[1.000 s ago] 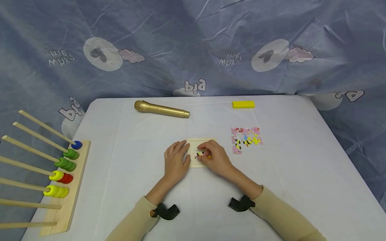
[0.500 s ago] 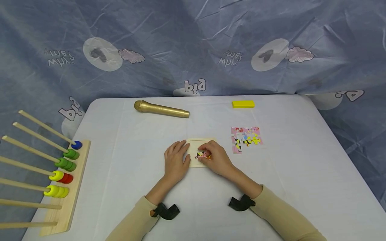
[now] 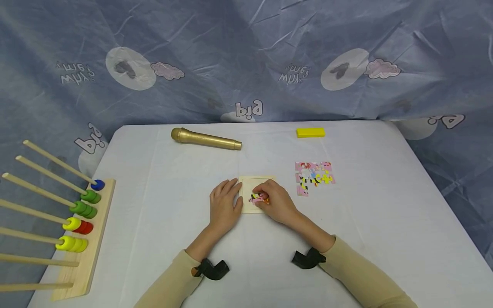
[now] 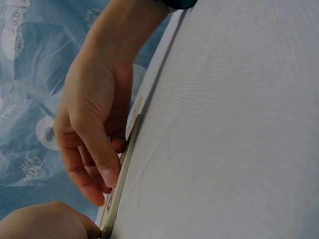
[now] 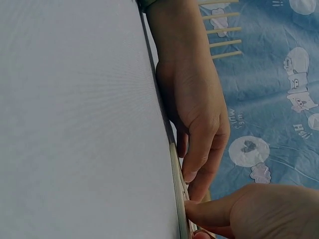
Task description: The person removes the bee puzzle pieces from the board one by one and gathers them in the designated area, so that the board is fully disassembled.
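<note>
A small wooden puzzle tray [image 3: 249, 209] lies on the white table. Along its left border rests my left hand [image 3: 226, 204], fingers extended and loosely spread. My right hand [image 3: 279, 204] reaches over the tray from the right; its thumb and fingers pinch at a small printed puzzle piece [image 3: 254, 198] in the lower part of the tray. The fingers partly hide it, so I cannot tell how many pieces are joined there. To the right, several pink and yellow puzzle pieces [image 3: 305, 176] lie fitted loosely together. The left wrist view shows my right hand [image 4: 94, 114] over the tray's edge.
A gold microphone [image 3: 206, 139] lies behind the tray, and a yellow block [image 3: 310, 132] sits at the back right. On the left stands a wooden bead stacker [image 3: 96, 248] with upright rods and coloured beads. A patterned blue cloth [image 3: 246, 55] hangs behind the table.
The right fingers have shifted very slightly over the tray, and a little more of the printed piece shows. The left hand stays in place.
</note>
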`<act>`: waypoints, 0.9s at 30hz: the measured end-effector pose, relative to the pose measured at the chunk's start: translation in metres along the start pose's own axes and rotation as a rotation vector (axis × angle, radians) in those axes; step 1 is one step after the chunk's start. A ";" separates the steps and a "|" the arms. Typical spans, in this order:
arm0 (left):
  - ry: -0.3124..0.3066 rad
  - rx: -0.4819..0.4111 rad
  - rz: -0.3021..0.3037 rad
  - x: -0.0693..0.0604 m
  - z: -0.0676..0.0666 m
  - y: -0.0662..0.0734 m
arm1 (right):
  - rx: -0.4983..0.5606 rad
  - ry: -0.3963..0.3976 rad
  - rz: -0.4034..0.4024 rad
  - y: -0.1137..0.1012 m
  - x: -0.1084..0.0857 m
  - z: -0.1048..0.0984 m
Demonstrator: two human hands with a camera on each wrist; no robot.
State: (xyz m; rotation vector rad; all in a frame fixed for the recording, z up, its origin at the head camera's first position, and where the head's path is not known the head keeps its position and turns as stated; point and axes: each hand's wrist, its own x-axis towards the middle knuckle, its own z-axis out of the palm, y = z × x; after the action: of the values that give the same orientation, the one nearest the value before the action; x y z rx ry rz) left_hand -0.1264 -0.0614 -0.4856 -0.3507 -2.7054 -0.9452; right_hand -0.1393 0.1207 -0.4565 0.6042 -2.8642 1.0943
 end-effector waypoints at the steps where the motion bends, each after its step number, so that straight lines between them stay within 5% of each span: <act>1: 0.003 0.003 0.003 0.000 0.000 0.000 | -0.002 -0.002 0.000 0.000 0.000 0.000; 16: 0.015 0.001 0.008 0.000 -0.001 0.002 | 0.023 0.028 -0.024 0.001 0.000 0.000; 21: 0.003 -0.003 -0.001 0.000 -0.001 0.003 | 0.122 0.034 -0.047 0.000 0.002 -0.005; 27: 0.006 0.009 0.005 0.000 -0.001 0.001 | 0.325 -0.015 0.055 -0.003 0.003 -0.022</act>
State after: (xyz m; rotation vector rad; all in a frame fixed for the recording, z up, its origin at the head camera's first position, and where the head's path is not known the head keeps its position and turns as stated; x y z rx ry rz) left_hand -0.1254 -0.0613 -0.4838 -0.3520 -2.7013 -0.9310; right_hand -0.1435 0.1323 -0.4376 0.5468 -2.7485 1.5876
